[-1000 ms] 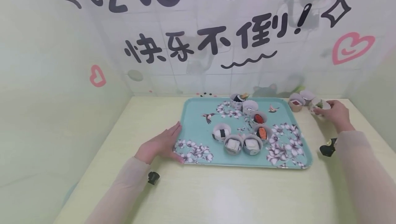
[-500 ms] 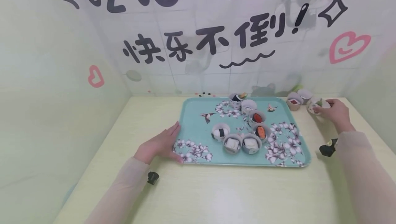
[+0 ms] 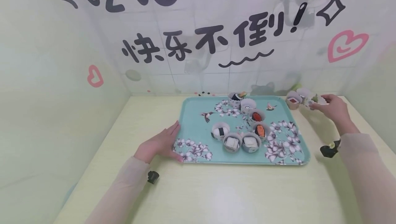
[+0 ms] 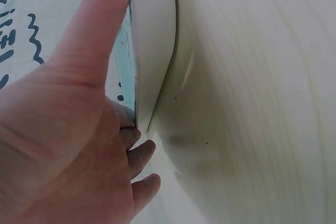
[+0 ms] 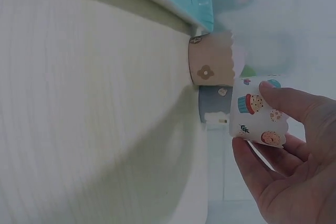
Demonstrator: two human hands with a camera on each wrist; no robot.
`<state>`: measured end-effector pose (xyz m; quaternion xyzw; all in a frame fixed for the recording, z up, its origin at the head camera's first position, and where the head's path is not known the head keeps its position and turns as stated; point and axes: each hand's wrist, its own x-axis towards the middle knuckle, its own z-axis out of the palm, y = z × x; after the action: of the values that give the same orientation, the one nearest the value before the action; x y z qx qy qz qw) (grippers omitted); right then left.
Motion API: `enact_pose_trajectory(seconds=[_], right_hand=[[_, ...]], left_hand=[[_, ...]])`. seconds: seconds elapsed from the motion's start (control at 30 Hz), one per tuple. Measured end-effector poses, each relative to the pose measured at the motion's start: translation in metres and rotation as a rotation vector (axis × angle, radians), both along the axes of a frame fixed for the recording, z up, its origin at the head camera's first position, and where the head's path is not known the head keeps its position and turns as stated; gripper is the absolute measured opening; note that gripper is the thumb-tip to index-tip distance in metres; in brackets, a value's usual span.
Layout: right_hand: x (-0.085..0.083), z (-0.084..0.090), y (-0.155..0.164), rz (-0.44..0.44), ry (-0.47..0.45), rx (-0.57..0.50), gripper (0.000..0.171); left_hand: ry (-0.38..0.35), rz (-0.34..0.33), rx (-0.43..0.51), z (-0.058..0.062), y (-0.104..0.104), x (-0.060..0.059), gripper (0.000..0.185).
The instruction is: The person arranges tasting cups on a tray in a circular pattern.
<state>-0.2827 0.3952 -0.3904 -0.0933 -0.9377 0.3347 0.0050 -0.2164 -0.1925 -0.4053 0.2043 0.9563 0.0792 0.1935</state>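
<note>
Head view takes in the pale table (image 3: 216, 193) first, with the turquoise flowered tray (image 3: 198, 112) lying on it and seven paper cups of sushi clustered on the tray's middle and far edge. My left hand (image 3: 159, 145) lies flat at the tray's near-left corner, fingers straight along the rim; from the left wrist, my thumb (image 4: 92, 35) runs up along the tray edge (image 4: 152, 45) while my other fingertips tuck in beside its underside, so the hand rests against the tray without closing round it.

My right hand (image 3: 332, 109) is off past the tray's far-right corner, lifted a little above the table. It pinches a white paper cup printed with cupcakes (image 5: 260, 111): the right wrist shows my thumb on one side of the wall and my fingers curled on the other. What is inside this cup I cannot make out clearly; in the head view something green shows at its top.

Just beside it on the table stand a brown cup with small flowers (image 5: 212, 66), close to the tray's corner, and a grey cup (image 5: 215, 103) right behind it.
</note>
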Motion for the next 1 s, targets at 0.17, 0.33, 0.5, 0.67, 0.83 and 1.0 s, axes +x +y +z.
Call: enact_pose_trajectory(seconds=[0.17, 0.33, 0.5, 0.67, 0.83, 1.0], right_hand=[[0.002, 0.009, -0.017, 0.033, 0.018, -0.007, 0.080], [0.002, 0.016, -0.036, 0.080, 0.054, -0.005, 0.076], [0.002, 0.022, -0.055, 0.127, 0.074, -0.013, 0.076], [0.004, 0.027, -0.074, 0.187, 0.078, -0.029, 0.077], [0.002, 0.031, -0.095, 0.237, 0.061, -0.039, 0.077], [0.002, 0.032, -0.115, 0.273, 0.064, -0.043, 0.073]], left_hand=[[0.000, -0.002, 0.003, 0.000, 0.000, -0.001, 0.135], [0.004, -0.002, 0.000, -0.001, 0.001, -0.001, 0.135], [0.005, -0.006, 0.008, 0.000, 0.001, -0.001, 0.135], [0.008, -0.009, 0.013, 0.000, 0.000, -0.001, 0.136], [0.009, -0.009, 0.008, -0.001, -0.001, -0.001, 0.136], [0.006, -0.001, 0.011, -0.003, -0.002, -0.001, 0.137]])
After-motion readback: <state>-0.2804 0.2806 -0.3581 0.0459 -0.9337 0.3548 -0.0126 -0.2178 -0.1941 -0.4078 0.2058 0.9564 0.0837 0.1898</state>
